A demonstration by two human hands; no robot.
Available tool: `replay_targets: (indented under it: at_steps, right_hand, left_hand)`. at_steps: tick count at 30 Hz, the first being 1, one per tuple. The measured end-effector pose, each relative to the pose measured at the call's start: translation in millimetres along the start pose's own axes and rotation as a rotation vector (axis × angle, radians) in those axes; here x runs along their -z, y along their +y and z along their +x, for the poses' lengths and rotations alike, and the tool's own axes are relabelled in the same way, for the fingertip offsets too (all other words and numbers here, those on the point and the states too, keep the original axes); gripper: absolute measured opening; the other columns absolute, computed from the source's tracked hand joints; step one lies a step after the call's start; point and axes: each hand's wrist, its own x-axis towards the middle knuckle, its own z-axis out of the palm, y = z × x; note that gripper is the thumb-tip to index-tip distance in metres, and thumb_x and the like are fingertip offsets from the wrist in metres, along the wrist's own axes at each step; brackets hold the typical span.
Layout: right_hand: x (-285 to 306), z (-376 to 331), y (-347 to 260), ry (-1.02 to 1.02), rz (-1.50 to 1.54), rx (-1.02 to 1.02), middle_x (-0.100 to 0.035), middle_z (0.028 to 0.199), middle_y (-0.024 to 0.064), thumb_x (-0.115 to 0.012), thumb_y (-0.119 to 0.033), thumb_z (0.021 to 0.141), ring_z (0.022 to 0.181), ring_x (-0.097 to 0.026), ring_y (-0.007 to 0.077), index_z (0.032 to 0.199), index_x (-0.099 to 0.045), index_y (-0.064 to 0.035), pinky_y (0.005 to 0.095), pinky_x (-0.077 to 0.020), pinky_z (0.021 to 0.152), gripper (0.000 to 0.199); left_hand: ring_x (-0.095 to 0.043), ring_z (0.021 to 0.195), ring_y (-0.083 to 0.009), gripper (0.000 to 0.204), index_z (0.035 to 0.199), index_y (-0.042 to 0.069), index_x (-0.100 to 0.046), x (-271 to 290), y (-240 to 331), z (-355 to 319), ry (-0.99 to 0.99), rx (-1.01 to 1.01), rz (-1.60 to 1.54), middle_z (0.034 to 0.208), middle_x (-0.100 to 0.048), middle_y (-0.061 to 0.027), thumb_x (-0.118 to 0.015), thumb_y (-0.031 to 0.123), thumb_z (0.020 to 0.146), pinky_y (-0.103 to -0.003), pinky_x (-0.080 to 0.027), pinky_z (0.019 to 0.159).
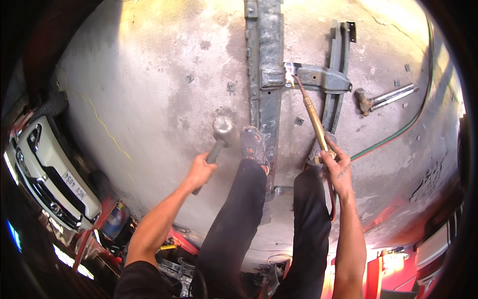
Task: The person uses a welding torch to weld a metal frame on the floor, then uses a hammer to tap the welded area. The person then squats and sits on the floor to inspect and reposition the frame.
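Note:
In my left hand [201, 172] is a hammer [224, 128], gripped by its dark handle, its thick rounded head up and held clear of the metal frame. My right hand [337, 163] is closed round the valve end of a brass gas torch [313, 114]. The torch tip reaches a steel crosspiece [318, 77], where a bright flame [290, 77] glows beside the joint with the long steel beam [270, 45]. That crosspiece links the beam to a shorter steel rail [338, 60] on the right. My left shoe [253, 145] rests against the beam.
Another hammer [366, 102] with a metal handle lies on the concrete floor at right. A green and red hose [398, 130] curves along that side. At left stands a white car bumper [55, 174], near a thin yellow cord [102, 122]. Red parts [393, 271] are at the lower right.

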Motion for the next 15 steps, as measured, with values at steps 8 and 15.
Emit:
replay_targets:
  at_steps: [8,15]
  right_hand:
    - [8.9,-1.6,3.1,-0.022,0.023,-0.002,-0.058,0.065,0.0010,-0.066,-0.019,0.095,0.048,-0.053,0.0083,0.143,-0.054,-0.0002,0.0260,-0.0432,0.043,0.053]
    - [7.6,5.2,10.3,-0.035,0.024,0.054,-0.058,0.063,0.0012,-0.065,-0.018,0.095,0.046,-0.053,0.0090,0.142,-0.056,0.0001,0.0258,-0.0422,0.040,0.051]
  left_hand:
    - [-0.065,0.064,-0.0362,0.026,0.107,0.004,-0.066,-47.1,69.7,-49.4,0.073,-0.514,0.279,0.071,-0.066,-0.0198,-0.067,0.008,0.081,-0.042,-0.049,0.061]
    - [-0.065,0.070,-0.0435,0.031,0.103,0.003,-0.065,-48.8,111.3,-39.6,0.169,-0.523,0.600,0.068,-0.063,-0.0233,-0.065,0.009,0.072,-0.049,-0.050,0.064]
